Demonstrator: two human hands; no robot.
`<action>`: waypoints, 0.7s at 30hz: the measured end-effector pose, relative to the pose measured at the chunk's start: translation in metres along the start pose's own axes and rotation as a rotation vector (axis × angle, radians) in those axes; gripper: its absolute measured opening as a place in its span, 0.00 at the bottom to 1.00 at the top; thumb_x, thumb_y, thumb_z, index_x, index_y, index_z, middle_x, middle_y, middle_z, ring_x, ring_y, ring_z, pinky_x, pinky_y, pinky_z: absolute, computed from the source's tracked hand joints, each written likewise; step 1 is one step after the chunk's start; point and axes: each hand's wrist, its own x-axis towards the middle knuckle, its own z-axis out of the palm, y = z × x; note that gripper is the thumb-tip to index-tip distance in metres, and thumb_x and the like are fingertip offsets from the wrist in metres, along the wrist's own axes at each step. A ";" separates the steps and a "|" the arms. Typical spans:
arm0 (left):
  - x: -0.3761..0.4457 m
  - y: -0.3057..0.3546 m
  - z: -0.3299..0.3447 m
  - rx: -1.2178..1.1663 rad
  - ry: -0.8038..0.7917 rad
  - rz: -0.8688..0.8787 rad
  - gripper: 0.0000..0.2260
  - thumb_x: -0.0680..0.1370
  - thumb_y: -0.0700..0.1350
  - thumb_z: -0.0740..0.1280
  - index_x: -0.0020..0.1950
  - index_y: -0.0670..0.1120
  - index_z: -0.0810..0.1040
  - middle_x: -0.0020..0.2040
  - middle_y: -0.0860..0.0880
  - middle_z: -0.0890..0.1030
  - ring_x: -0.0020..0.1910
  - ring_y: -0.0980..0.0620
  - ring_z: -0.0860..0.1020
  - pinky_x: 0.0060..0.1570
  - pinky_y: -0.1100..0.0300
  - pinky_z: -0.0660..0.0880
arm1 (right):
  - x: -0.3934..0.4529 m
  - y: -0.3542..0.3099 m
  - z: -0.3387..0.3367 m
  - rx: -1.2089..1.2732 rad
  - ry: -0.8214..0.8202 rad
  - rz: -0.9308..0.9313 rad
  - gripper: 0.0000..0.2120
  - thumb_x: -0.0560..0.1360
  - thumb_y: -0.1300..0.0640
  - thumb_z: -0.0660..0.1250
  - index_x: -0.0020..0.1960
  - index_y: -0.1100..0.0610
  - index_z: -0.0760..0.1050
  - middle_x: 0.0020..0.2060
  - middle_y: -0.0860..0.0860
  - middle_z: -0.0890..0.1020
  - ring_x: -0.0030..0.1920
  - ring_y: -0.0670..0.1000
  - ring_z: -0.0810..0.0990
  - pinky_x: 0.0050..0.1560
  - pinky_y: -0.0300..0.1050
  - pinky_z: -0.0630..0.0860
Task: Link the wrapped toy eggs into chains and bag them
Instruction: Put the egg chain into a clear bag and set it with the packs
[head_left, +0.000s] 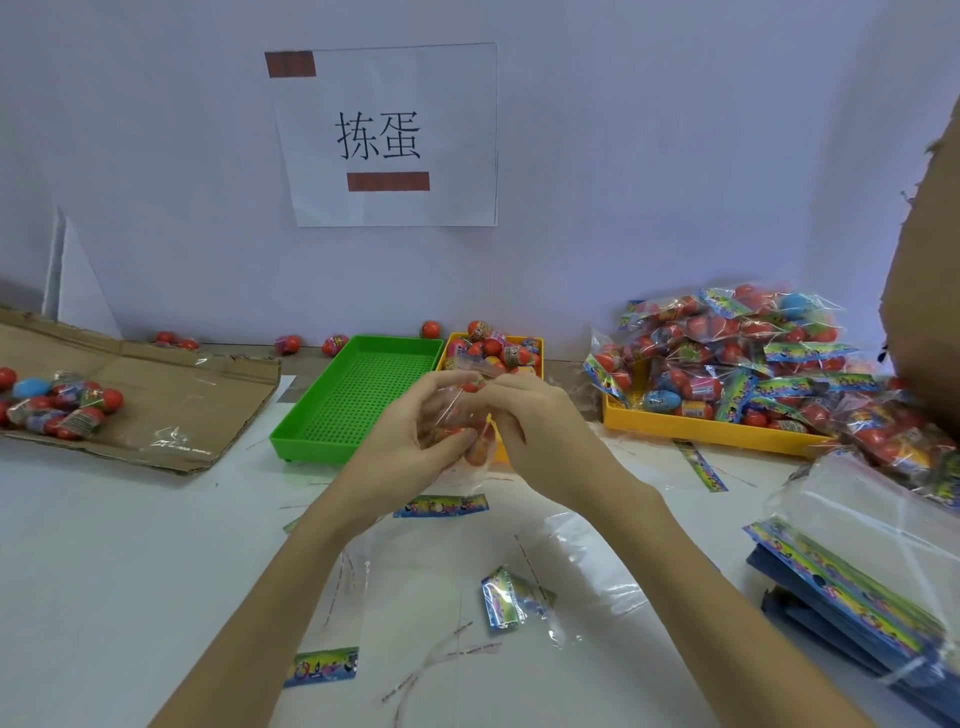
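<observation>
Far left, a flattened brown cardboard sheet (156, 395) carries one loose cluster of red and blue wrapped toy eggs (57, 402). Along the wall, about five stray red eggs (287, 344). One empty-looking green perforated plastic tray (358, 397), then one small yellow tray (537, 345) heaped with eggs. Centre stage: the left hand (400, 441) and right hand (540, 436) meet above the white desk (104, 571), both raised, fingers (447, 441) curled round one clear crinkly plastic bag of eggs (462, 431), the exact number inside unclear. Right, one large yellow tray (691, 428) piled with filled bags, and one stack of flat printed header bags (857, 587).
</observation>
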 end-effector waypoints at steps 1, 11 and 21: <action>0.000 0.000 0.000 -0.010 0.002 -0.003 0.22 0.80 0.28 0.68 0.71 0.45 0.74 0.62 0.48 0.85 0.59 0.50 0.84 0.57 0.60 0.80 | 0.000 -0.001 0.000 0.003 -0.021 0.026 0.17 0.82 0.70 0.60 0.63 0.58 0.82 0.55 0.53 0.84 0.56 0.54 0.78 0.57 0.47 0.77; 0.001 -0.002 -0.005 -0.025 0.053 -0.050 0.17 0.81 0.33 0.69 0.68 0.47 0.77 0.59 0.53 0.87 0.59 0.53 0.85 0.58 0.61 0.80 | 0.003 -0.004 -0.008 0.173 0.088 0.088 0.22 0.74 0.81 0.59 0.59 0.65 0.80 0.53 0.58 0.83 0.47 0.52 0.83 0.40 0.43 0.81; 0.005 -0.004 -0.011 -0.118 0.293 -0.134 0.15 0.82 0.32 0.67 0.67 0.44 0.77 0.55 0.49 0.88 0.53 0.51 0.87 0.41 0.65 0.81 | -0.008 0.041 0.005 -0.063 0.103 0.411 0.13 0.83 0.66 0.63 0.55 0.54 0.85 0.58 0.50 0.85 0.59 0.51 0.82 0.75 0.53 0.67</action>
